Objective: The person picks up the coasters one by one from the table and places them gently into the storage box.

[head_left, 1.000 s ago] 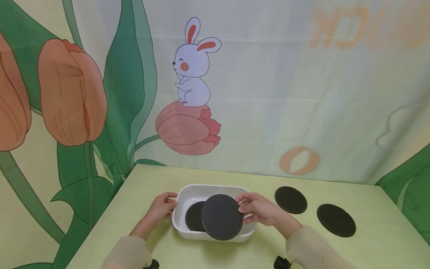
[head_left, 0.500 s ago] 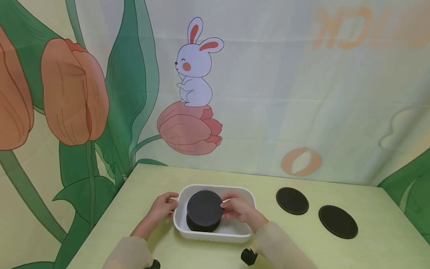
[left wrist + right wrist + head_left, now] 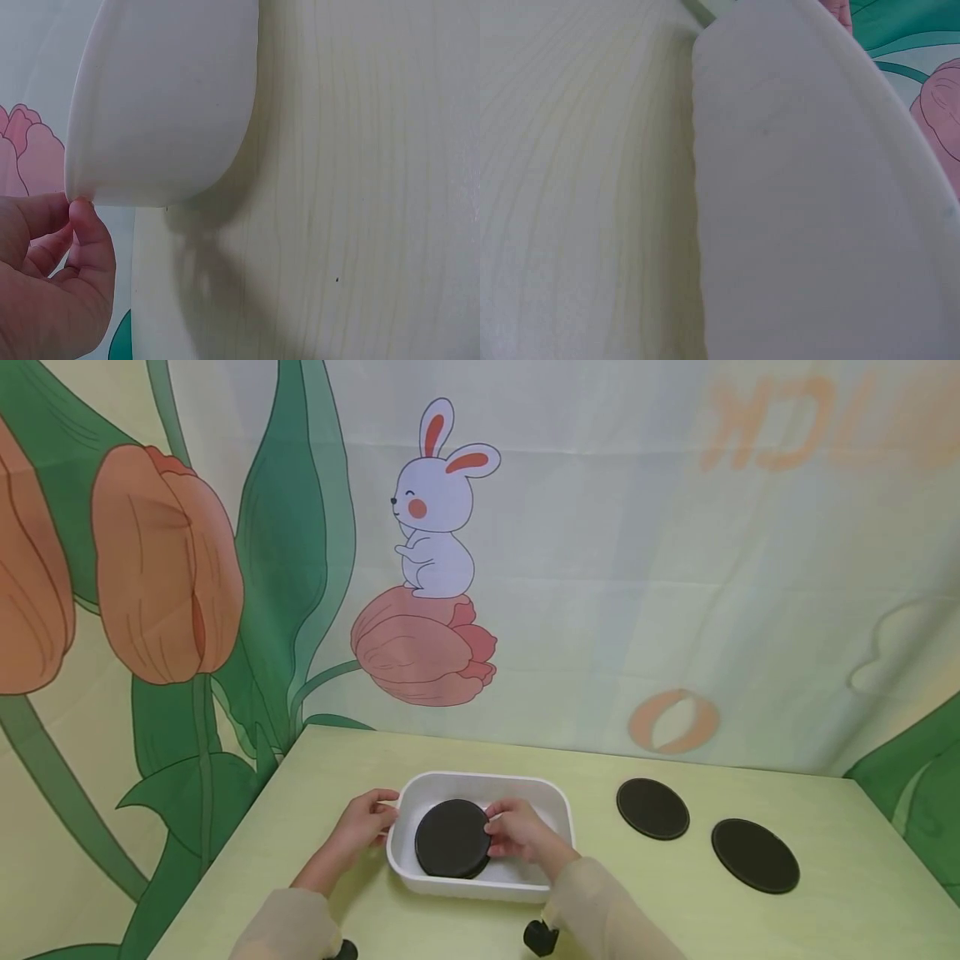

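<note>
A white rectangular plastic basin (image 3: 558,827) with rounded corners stands on the table. My left hand (image 3: 363,821) pinches its left rim between thumb and fingers, as the left wrist view shows close up on the basin wall (image 3: 165,105). Inside, in the left half, lies a round black coaster (image 3: 452,839) on top of another, only a sliver of which shows. The right edge of the top coaster is held by my right hand (image 3: 521,833), reaching over the front rim. In the right wrist view the basin's outer wall (image 3: 810,180) hides that hand.
Two more black coasters lie on the table to the right of the basin, a rear one (image 3: 652,808) and a front one (image 3: 755,855). A printed curtain (image 3: 570,568) hangs behind the pale table (image 3: 345,760).
My right hand has carried the held coaster left and lowered it onto the coaster in the basin. The left hand has stayed at the rim.
</note>
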### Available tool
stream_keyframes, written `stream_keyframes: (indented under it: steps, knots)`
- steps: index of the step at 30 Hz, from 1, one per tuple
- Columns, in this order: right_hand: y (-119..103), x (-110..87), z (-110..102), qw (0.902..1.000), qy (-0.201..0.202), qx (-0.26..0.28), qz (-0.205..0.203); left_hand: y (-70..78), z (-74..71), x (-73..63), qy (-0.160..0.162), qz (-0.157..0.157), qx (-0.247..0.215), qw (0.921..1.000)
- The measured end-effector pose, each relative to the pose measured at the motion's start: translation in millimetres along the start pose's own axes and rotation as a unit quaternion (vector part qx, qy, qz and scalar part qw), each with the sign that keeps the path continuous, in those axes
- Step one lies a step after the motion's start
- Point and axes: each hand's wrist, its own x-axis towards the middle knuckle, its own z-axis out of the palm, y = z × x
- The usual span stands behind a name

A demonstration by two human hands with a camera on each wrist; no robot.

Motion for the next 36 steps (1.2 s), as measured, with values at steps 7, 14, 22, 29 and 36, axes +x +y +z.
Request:
stream_keyframes:
  steps: [7, 14, 22, 29, 36]
  knots:
    - [2, -1.9, 2, 0.9988, 0.020, -0.042, -0.016, 1.2, 0.0, -0.4, -0.001, -0.003, 0.001, 1.0000]
    - [3, -3.3, 4, 0.9952, 0.062, -0.071, -0.026, 2.1, 0.7, -1.4, -0.002, -0.003, 0.001, 1.0000]
    - [-2, -7.2, -1, 0.9914, 0.090, -0.088, -0.035, 0.5, 0.9, 0.5, 0.000, -0.002, 0.006, 1.0000]
    - [-27, -18.4, -20, 0.9910, 0.058, -0.119, -0.016, 0.0, 0.9, -0.1, 0.000, 0.000, -0.006, 1.0000]
    - [-51, -28.2, -58, 0.9844, -0.037, -0.172, -0.016, -0.1, 0.8, 0.8, 0.000, -0.002, 0.000, 1.0000]
